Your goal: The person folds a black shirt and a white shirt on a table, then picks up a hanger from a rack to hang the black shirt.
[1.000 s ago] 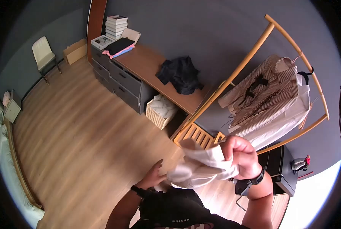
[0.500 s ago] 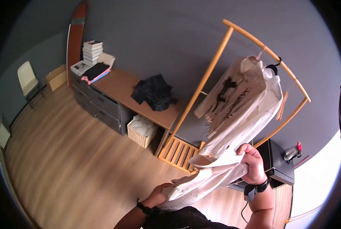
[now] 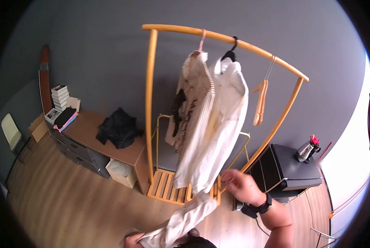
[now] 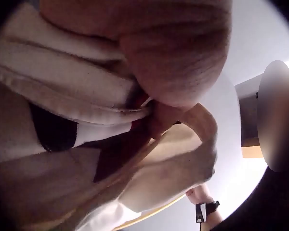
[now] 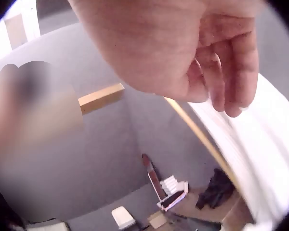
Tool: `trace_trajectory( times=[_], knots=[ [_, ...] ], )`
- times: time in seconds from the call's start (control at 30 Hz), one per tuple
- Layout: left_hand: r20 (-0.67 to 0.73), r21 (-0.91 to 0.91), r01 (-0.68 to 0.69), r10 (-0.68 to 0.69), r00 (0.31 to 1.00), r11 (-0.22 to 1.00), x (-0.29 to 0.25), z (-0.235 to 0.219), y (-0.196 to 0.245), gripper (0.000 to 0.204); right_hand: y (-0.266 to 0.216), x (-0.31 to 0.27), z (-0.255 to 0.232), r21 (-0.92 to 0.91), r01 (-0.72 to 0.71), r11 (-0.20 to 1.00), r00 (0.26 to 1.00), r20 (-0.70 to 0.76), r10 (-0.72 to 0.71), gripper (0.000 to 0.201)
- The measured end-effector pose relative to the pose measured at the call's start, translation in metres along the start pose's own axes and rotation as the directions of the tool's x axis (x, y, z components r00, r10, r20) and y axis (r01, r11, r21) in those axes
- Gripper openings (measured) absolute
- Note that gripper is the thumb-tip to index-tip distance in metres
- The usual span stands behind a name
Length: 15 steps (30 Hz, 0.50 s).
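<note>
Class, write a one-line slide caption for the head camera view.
Left hand grips the white shirt's sleeve hanging from the wooden rack; right hand hovers beside it.

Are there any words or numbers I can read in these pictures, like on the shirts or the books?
None can be read.
Striped shirt on the rack: dark marks on its front, too blurred to tell whether they are letters.
Stack of books on the desk: too small to read.
White shirt, whose sleeve the left hand grips: no writing visible.
</note>
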State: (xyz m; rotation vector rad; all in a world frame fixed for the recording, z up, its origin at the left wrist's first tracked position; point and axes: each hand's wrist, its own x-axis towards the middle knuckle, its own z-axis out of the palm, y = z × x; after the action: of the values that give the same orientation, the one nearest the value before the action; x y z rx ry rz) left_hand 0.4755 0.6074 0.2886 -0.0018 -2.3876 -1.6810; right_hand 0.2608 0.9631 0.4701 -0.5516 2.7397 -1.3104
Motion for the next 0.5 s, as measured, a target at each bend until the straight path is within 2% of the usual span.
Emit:
trace_trajectory(
  times=[0.03,0.07,0.1,0.13,0.17,0.2,0.23,0.27,0.3,0.37,0.4,0.47,0.5],
  knots=[
    [-0.046,-0.065,0.05,-0.053,0.998,0.997,-0.001,0.02,-0.001,0.015,0.012,0.011,-0.026,-0.089,0.139,0.986,0.979,-0.136,-0.151,0.027],
    [-0.097,-0.001,0.113,-0.112,0.989,0.994,-0.002,0.042,-0.001,0.014,0.024,0.025,-0.058,-0.128,0.183,0.975,0.955,-0.211,-0.207,0.025],
    [-0.102,-0.001,0.113,-0.112,0.988,0.994,-0.003,0.064,0.002,0.014,0.042,0.043,-0.087,-0.018,0.23,0.973,0.92,-0.322,-0.223,0.022],
    [-0.132,-0.033,0.182,-0.185,0.974,0.983,-0.003,0.081,0.022,0.014,0.043,0.059,-0.12,0.036,0.159,0.987,0.91,-0.392,-0.133,0.018],
    [-0.158,-0.066,0.25,-0.258,0.953,0.966,-0.002,0.096,0.037,0.014,0.054,0.081,-0.15,-0.012,0.219,0.976,0.851,-0.486,-0.197,0.016],
    [-0.182,-0.08,0.265,-0.275,0.944,0.961,-0.004,0.112,0.04,0.014,0.056,0.098,-0.179,0.081,0.216,0.973,0.848,-0.51,-0.146,0.019],
    [-0.19,-0.083,0.26,-0.272,0.944,0.962,-0.005,0.125,0.044,0.014,0.051,0.115,-0.202,0.091,0.196,0.976,0.832,-0.542,-0.116,0.023],
    [-0.225,-0.107,0.31,-0.326,0.918,0.945,-0.008,0.137,0.05,0.015,0.054,0.134,-0.223,0.028,0.192,0.981,0.81,-0.569,-0.143,0.033],
    [-0.259,-0.13,0.358,-0.381,0.888,0.924,-0.01,0.146,0.061,0.016,0.054,0.15,-0.239,0.03,0.206,0.978,0.81,-0.566,-0.153,0.033],
    [-0.304,-0.138,0.351,-0.377,0.875,0.926,-0.012,0.16,0.077,0.016,0.052,0.178,-0.262,-0.079,0.11,0.991,0.792,-0.595,-0.136,0.055],
    [-0.343,-0.144,0.37,-0.397,0.851,0.918,-0.015,0.165,0.078,0.017,0.052,0.189,-0.268,-0.074,0.121,0.99,0.791,-0.596,-0.141,0.055],
    [-0.388,-0.149,0.381,-0.408,0.826,0.912,-0.019,0.174,0.079,0.017,0.051,0.204,-0.273,0.079,-0.014,0.997,0.873,-0.486,0.051,0.076],
    [-0.414,-0.107,0.373,-0.382,0.826,0.922,-0.02,0.178,0.079,0.017,0.051,0.206,-0.271,0.082,-0.002,0.997,0.872,-0.488,0.042,0.076]
  ],
)
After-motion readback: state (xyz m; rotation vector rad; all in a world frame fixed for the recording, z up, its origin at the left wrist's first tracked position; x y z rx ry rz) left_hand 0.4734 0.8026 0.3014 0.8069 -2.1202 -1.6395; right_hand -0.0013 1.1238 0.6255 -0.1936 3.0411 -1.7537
